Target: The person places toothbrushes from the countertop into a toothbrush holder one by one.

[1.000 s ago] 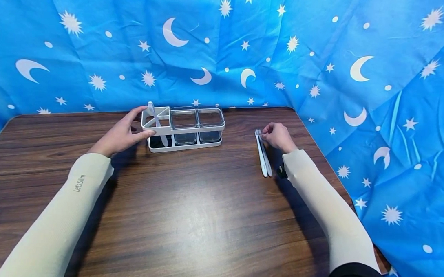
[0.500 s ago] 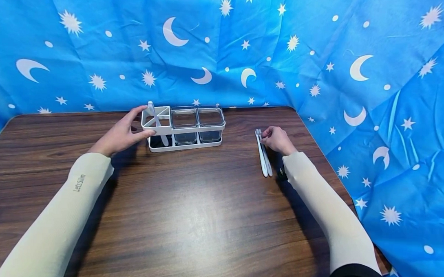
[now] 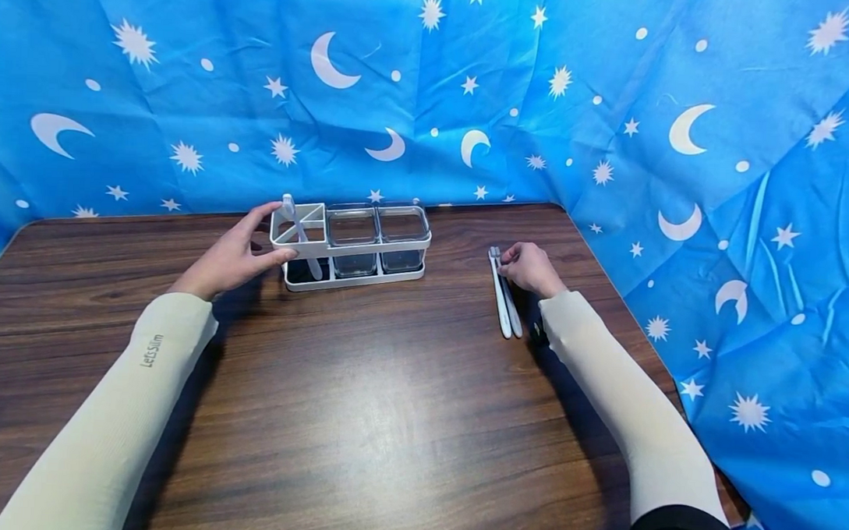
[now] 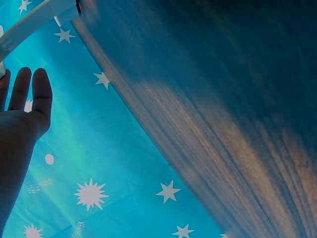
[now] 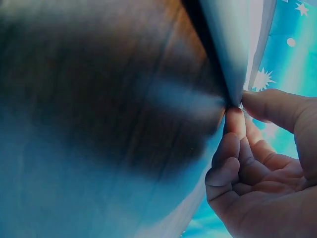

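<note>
A white toothbrush holder (image 3: 358,249) stands near the back of the table, left of centre. One toothbrush (image 3: 299,223) leans inside its divided left section, head up. My left hand (image 3: 230,257) grips the holder's left end, thumb at the front and index finger at the back; its other fingers (image 4: 41,94) extend free in the left wrist view. Two more toothbrushes lie side by side at the right, a white one (image 3: 502,303) and a greyer one (image 3: 512,313). With thumb and fingertips my right hand (image 5: 262,158) pinches the greyer toothbrush near its head.
Two clear glass cups (image 3: 354,261) sit in the holder's middle and right sections. A brown wood-grain table (image 3: 363,403) spreads in front. Behind it and along the right side hangs a blue cloth (image 3: 417,85) with moons and stars.
My right hand has shifted slightly down and toward me along the toothbrushes, and the greyer one's lower end has edged right. The left hand and the holder stay still.
</note>
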The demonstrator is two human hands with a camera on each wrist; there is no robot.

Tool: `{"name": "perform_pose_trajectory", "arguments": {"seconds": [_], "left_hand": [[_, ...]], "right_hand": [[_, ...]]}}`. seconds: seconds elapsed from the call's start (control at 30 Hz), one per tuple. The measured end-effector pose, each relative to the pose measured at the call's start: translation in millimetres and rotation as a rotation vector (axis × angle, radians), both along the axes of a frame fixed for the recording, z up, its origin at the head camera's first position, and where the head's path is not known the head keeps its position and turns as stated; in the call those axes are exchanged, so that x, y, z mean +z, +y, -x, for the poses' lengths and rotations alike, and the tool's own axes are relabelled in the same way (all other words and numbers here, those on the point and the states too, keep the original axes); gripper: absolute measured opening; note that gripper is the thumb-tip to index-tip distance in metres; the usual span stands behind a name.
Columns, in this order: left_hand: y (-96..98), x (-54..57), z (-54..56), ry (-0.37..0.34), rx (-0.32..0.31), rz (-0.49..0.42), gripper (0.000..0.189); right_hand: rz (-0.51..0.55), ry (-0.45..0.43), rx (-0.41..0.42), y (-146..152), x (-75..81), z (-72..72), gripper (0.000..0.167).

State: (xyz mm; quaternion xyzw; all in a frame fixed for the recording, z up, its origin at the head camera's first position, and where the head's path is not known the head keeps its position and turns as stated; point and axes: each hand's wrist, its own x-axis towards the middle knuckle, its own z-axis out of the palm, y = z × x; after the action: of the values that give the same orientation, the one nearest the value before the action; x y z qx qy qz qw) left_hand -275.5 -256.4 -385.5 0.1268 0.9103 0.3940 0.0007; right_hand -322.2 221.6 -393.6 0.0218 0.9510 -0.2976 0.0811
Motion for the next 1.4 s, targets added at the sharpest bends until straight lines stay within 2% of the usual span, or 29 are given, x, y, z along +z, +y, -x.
{"name": "perform_pose_trajectory", "arguments": {"seconds": [0.5,0.87,1.03,1.17,1.4], "left_hand": [[-1.4,-1.5,3.5,0.004,-0.002,-0.011,0.085],[-1.6,-1.2,2.6,0.0,-0.015,-0.028,0.084],[-10.5,3.3,-6.7,0.003,0.0,-0.011,0.084],[-10.2,3.1,-11.1,0.009,0.01,0.003,0.084],[1.2,-0.4,-1.1,0.052,0.007,0.004,0.083]], "right_hand": [[-0.002,0.017,-0.076,7.0,2.9,3.5,0.02],[-0.025,0.134,-0.16,7.6,7.5,1.7,0.023],[-0.013,0.146,-0.131,-1.1,5.8,-1.5,0.028],[0.001,0.161,-0.113,-1.1,5.4,-5.1,0.028],[0.006,0.245,-0.108,7.7,18.8,-6.3,0.026]]}}
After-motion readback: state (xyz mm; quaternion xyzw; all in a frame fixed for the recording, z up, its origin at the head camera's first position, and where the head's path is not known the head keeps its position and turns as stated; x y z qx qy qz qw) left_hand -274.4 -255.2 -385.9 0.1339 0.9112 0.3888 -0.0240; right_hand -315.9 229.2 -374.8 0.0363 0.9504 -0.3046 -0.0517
